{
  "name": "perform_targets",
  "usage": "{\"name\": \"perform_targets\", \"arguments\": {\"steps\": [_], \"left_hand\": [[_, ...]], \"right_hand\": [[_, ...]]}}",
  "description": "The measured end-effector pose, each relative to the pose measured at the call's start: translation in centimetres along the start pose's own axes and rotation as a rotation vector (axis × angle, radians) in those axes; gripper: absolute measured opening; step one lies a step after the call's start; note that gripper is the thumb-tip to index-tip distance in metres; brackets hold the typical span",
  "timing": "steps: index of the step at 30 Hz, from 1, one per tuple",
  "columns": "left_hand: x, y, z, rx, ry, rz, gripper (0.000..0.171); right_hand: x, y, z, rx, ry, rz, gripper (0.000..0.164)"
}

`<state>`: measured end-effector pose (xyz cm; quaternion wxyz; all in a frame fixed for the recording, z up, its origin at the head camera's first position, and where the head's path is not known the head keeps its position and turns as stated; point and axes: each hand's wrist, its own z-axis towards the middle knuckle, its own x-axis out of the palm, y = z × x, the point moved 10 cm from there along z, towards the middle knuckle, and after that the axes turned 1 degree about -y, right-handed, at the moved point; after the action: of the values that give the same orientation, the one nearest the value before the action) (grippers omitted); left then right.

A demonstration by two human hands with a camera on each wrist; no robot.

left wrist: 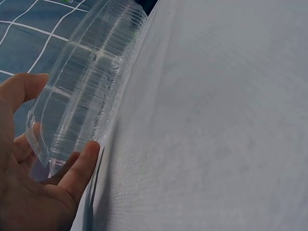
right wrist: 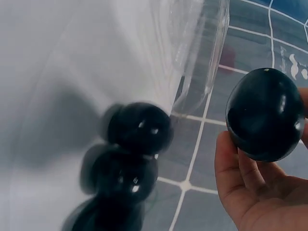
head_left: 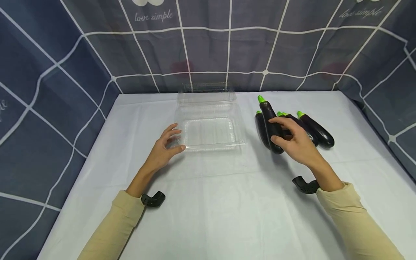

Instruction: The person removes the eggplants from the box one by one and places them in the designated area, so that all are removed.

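My right hand (head_left: 297, 142) grips a dark eggplant (head_left: 269, 121) with a green cap, thumb on one side and fingers on the other. In the right wrist view, that eggplant's rounded end (right wrist: 264, 115) is raised above the others. Spread round the near left corner of a clear plastic container (head_left: 211, 146), my left hand (head_left: 162, 151) touches it with thumb and fingertips. Fingers (left wrist: 86, 166) lie along the container's side (left wrist: 79, 103) in the left wrist view, some seen through the plastic. The container's hinged lid (head_left: 206, 96) stands open behind it.
Several more eggplants lie side by side on the white-covered table at the right, one of them (head_left: 316, 130) outermost. Another eggplant (head_left: 261, 128) lies partly behind the held one. A dark grid-patterned curtain (head_left: 208, 50) borders the table's back and sides.
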<state>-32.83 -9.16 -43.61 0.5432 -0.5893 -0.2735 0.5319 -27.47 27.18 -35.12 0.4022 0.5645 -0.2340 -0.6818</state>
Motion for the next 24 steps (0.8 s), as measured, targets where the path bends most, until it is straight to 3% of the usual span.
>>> {"name": "perform_targets", "arguments": {"steps": [7, 14, 19, 24], "left_hand": [[0.0, 0.1, -0.2, -0.025, 0.015, -0.017, 0.059], [0.2, -2.3, -0.7, -0.043, 0.024, -0.017, 0.057], [0.1, -0.4, -0.3, -0.027, 0.014, -0.009, 0.057], [-0.1, 0.1, -0.2, -0.007, 0.010, -0.006, 0.057]], "right_hand": [[-2.2, -1.4, -0.8, 0.015, -0.056, -0.058, 0.049], [-5.7, -3.1, -1.5, 0.037, -0.081, -0.149, 0.049], [-7.8, -4.1, -2.2, 0.061, -0.103, -0.192, 0.048], [-9.1, -5.3, -2.7, 0.081, -0.134, -0.206, 0.047]]}}
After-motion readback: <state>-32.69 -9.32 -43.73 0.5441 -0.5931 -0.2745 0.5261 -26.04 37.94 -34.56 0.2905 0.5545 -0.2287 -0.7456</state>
